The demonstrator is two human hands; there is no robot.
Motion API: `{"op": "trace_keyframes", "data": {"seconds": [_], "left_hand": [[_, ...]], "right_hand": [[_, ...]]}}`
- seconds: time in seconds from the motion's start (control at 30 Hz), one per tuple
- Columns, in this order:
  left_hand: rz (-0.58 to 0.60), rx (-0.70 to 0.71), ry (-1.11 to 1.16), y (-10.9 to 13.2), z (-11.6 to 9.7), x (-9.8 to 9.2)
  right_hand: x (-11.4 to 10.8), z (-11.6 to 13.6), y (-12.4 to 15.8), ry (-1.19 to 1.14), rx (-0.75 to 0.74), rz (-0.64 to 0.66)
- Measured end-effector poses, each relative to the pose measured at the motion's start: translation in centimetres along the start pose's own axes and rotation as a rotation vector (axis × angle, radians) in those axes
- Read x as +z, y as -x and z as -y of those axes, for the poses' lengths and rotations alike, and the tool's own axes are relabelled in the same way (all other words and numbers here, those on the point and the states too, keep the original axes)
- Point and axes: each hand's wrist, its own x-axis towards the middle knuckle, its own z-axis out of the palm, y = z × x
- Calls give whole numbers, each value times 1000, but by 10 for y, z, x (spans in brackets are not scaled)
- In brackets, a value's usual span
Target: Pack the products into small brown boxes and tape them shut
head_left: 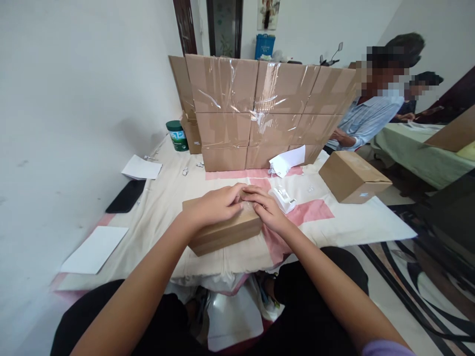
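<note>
A small brown cardboard box [222,235] lies on the cloth-covered low table [166,207] in front of me. My left hand [213,203] rests flat on its top, fingers stretched toward the middle. My right hand [265,207] lies on the box's right part, fingers flat and meeting the left fingertips on a shiny strip of clear tape. A white tape dispenser [284,199] sits just right of my right hand on the pink patch of the cloth.
A wall of taped cardboard boxes [260,109] stands at the back. Another small box [352,177] lies right. White paper sheets [94,249], a black phone [126,196] and a green can [177,135] sit left. Two people sit at the far right.
</note>
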Motion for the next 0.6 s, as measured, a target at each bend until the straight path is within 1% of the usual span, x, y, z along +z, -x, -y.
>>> {"op": "trace_keyframes", "data": {"seconds": [0.1, 0.17, 0.33, 0.43, 0.5, 0.6], "left_hand": [[-58, 39, -90, -2, 3, 7], [-87, 78, -91, -1, 3, 8], [-115, 105, 15, -1, 5, 12], [-171, 114, 89, -4, 10, 13], [-198, 89, 132, -6, 13, 13], [-205, 62, 183, -7, 17, 13]], "right_hand": [[0, -1, 0, 11, -4, 8], [0, -2, 0, 7, -4, 7], [2, -2, 0, -9, -4, -5], [2, -2, 1, -20, -31, 6], [2, -2, 0, -23, -37, 14], [2, -3, 1, -22, -24, 13]]}}
